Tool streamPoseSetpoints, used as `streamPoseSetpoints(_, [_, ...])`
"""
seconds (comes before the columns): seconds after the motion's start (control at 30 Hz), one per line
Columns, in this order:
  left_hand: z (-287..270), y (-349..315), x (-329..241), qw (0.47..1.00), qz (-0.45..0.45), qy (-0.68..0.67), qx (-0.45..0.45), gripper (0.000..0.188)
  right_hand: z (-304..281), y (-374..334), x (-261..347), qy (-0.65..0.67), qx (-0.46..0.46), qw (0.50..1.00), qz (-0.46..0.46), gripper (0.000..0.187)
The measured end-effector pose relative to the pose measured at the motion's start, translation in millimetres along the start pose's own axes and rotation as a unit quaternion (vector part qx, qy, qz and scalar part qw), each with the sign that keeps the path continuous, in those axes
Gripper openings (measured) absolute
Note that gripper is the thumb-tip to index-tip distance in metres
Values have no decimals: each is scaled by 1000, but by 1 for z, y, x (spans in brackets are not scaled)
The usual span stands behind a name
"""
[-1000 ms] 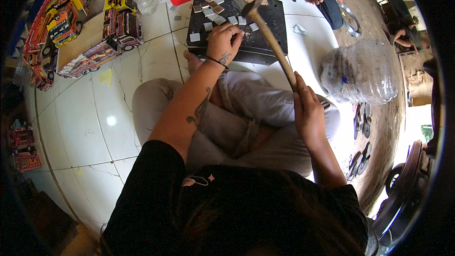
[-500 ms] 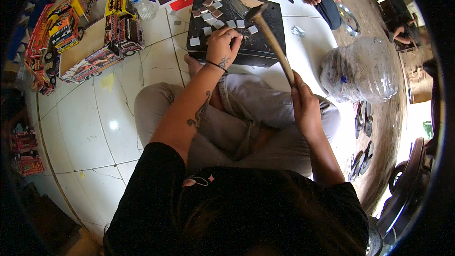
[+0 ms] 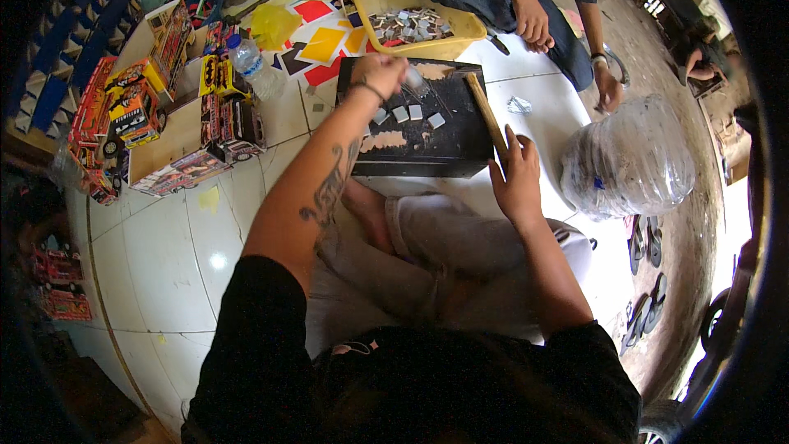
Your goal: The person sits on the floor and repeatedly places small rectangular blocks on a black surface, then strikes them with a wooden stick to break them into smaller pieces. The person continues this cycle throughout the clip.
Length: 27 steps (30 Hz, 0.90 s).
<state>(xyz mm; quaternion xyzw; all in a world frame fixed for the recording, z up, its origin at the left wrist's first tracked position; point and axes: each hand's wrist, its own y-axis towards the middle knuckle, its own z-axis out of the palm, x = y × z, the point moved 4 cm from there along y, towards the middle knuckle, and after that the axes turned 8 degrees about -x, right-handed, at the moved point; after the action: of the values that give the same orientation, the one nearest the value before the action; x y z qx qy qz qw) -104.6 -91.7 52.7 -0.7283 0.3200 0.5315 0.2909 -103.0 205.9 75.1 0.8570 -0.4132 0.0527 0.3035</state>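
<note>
On the white tiled floor [image 3: 164,263], seated person, legs crossed, black slab [image 3: 427,136] lying flat just beyond the knees. All places below taken from that slab.

Right of slab, well apart: big clear plastic bag [image 3: 633,156], bulging, standing on the tiles. Left of slab: low cardboard tray [image 3: 177,136] with colourful toy trucks [image 3: 136,107] on and around it; clear water bottle [image 3: 251,66] between tray and slab. Just beyond slab's far edge: yellow tub [image 3: 415,20] holding small grey squares; a second person sits behind it, hands resting on own legs.

On slab: wooden stick [image 3: 486,115] lying slantwise over the right part, upper end near the far edge, lower end reaching the near right corner. Right hand [image 3: 516,177] at that lower end, fingers spread and lying along the stick; firm grasp or mere touch, cannot tell. Left hand [image 3: 380,74] over slab's far left part, clenched, blurred; contents not legible. About 4 small grey tiles [image 3: 408,113] on slab just near-side of left hand, apart from the stick.
</note>
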Motion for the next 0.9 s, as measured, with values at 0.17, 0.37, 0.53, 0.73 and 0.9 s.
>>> streamPoseSetpoints(0.17, [-23,64,-29,987,35,134,-78,42,35,67,39,79,68,989,-103,43])
streamPoseSetpoints(0.37, [-33,23,4,859,114,488,-101,40,114,133,82,-67,201,976,-54,24])
streamPoseSetpoints(0.53, [-30,26,7,860,139,485,-76,29,139,145,75,-85,191,978,12,22])
streamPoseSetpoints(0.73, [-42,1,10,958,200,162,-128,27,145,152,44,32,200,979,-7,25])
streamPoseSetpoints(0.9, [-17,-89,35,976,171,-63,-121,15,127,124,28,414,221,860,198,18])
